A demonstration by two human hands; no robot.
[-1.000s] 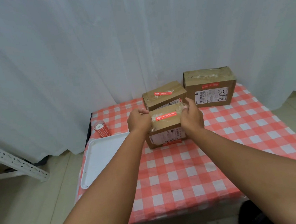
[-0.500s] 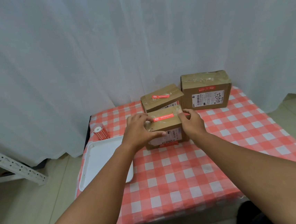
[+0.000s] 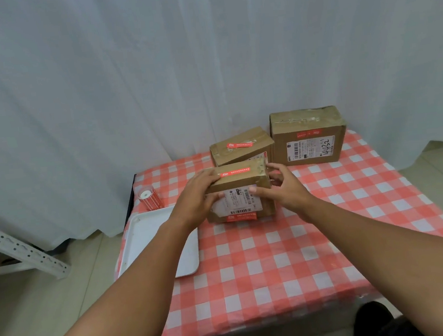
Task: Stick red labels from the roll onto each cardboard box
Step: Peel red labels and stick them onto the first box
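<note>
Honestly, start at the fingers: my left hand (image 3: 194,197) has its fingers curled over the top-left edge of the nearest box (image 3: 240,190), thumb down on the front face, so it's properly gripping. My right hand (image 3: 284,186) has its fingers spread around the right side, thumb tip on the white shipping slip, and I can't tell if those far fingers really touch the cardboard. To do this bit well I'd square the grip on both sides first and keep palms off the red label (image 3: 235,172) on top so it doesn't lift.

That box sits mid-table on the checked cloth (image 3: 277,257), just in front of the second box (image 3: 241,145), which carries its own red strip. The bigger box (image 3: 308,135) stands just right of that one, red label on its front. The label roll (image 3: 150,199) sits upright near the left edge, beside the white tray (image 3: 143,235). My guess: labelling's about done.
</note>
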